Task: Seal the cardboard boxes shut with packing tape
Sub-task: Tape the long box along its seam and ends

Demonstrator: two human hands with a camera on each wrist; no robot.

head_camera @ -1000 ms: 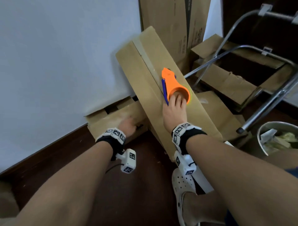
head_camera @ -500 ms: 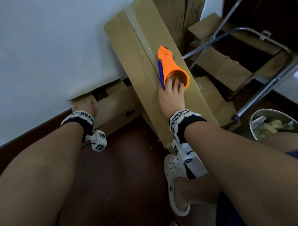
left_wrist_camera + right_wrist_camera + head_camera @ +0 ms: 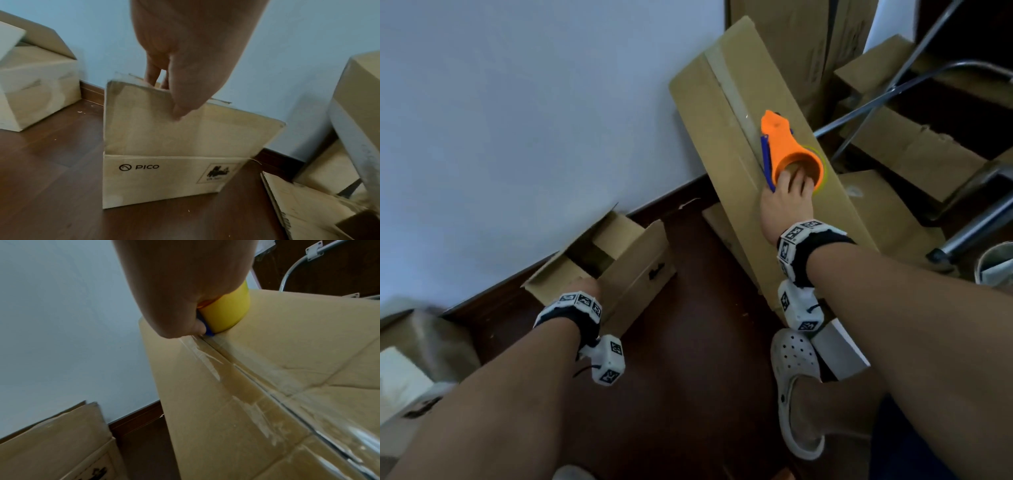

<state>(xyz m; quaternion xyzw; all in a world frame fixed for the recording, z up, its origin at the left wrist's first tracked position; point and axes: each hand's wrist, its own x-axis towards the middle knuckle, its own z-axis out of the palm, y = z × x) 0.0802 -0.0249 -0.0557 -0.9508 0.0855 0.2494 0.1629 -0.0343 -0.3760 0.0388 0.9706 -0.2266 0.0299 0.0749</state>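
My right hand [image 3: 786,198] grips an orange tape dispenser [image 3: 787,147] with a yellow roll [image 3: 228,311], pressed on the top of a long tilted cardboard box [image 3: 726,113]. Clear tape [image 3: 236,378] runs along that box's centre seam. My left hand [image 3: 180,78] pinches the raised front flap [image 3: 185,129] of a small open box marked PICO [image 3: 633,267] on the floor by the wall, thumb in front and fingers behind. In the head view this hand [image 3: 585,286] is mostly hidden behind its wristband.
More cardboard boxes [image 3: 887,219] lie behind and right of the long box, with a metal folding frame [image 3: 969,233] over them. A metal bin [image 3: 996,263] stands at the right edge. Another box [image 3: 417,346] sits at the left. My white clog [image 3: 796,387] rests on the dark wooden floor [image 3: 688,394].
The small box has come away from the long box, to the left along the wall, with my left hand on its flap. My right hand with the dispenser has stayed on the long box.
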